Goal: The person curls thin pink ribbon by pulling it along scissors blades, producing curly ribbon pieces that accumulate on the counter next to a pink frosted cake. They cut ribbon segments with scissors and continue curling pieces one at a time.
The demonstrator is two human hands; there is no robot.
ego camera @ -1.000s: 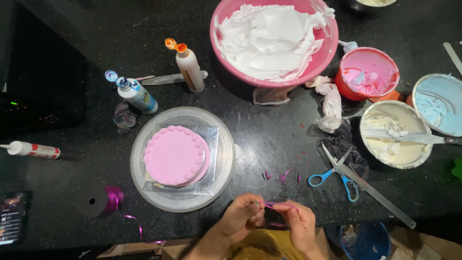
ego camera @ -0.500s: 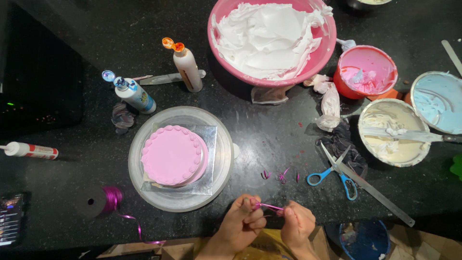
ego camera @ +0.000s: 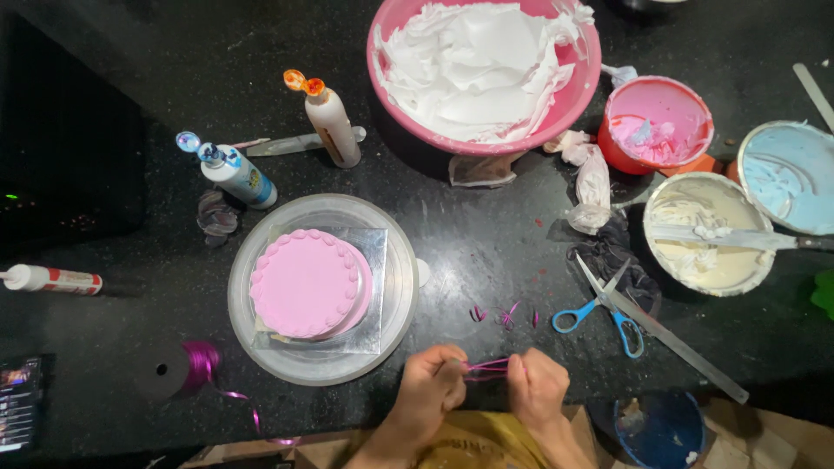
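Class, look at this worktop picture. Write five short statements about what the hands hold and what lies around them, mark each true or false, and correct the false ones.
1. Both hands pinch a thin purple ribbon stretched between them. True: the left hand and right hand hold the purple ribbon.
2. The pink cake sits on a silver board on a turntable. True.
3. The blue-handled scissors are in the right hand. False: they lie on the black counter, apart from both hands.
4. The large pink bowl holds blue cream. False: its cream is white.
5. The ribbon spool lies left of the hands. True.
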